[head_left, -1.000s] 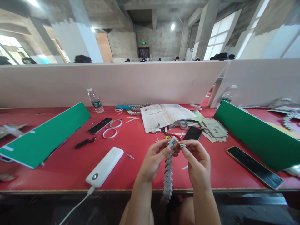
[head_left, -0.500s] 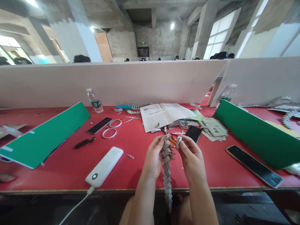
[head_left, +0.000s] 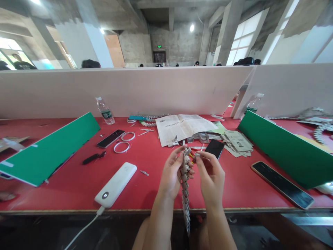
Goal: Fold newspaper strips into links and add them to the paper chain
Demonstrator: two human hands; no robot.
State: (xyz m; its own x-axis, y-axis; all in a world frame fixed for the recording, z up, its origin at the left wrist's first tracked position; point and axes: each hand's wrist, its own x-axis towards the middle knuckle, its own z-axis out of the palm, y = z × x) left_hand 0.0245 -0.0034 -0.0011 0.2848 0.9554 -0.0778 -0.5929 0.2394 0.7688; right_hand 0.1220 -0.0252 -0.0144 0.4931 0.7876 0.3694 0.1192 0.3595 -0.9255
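Since half a second ago the little folded piece (head_left: 197,155) has gone from standing up in plain view to sitting mostly tucked behind fingertips, there's less of it to see now. The right hand (head_left: 213,177) has it in a tight pinch, thumb against fingers, pretty much closed. The left hand (head_left: 169,175) is curled partway around the upper part of a zigzag chain (head_left: 185,177), thumb pressed on it, other fingers bent behind. The chain (looks like folded paper to me, can't swear to it) hangs down past the edge of the red table (head_left: 145,191), and it's turned too, so it shows narrower than it did.

What that means, as far as I can judge: piece and chain are near each other but apart, so nothing's joined between them. Can't tell which way the piece faces.

Just beyond the hands there's something with yellow and red handles, partly hidden, plus a black phone (head_left: 214,148), a newspaper sheet (head_left: 182,126) and loose printed slips (head_left: 238,143).
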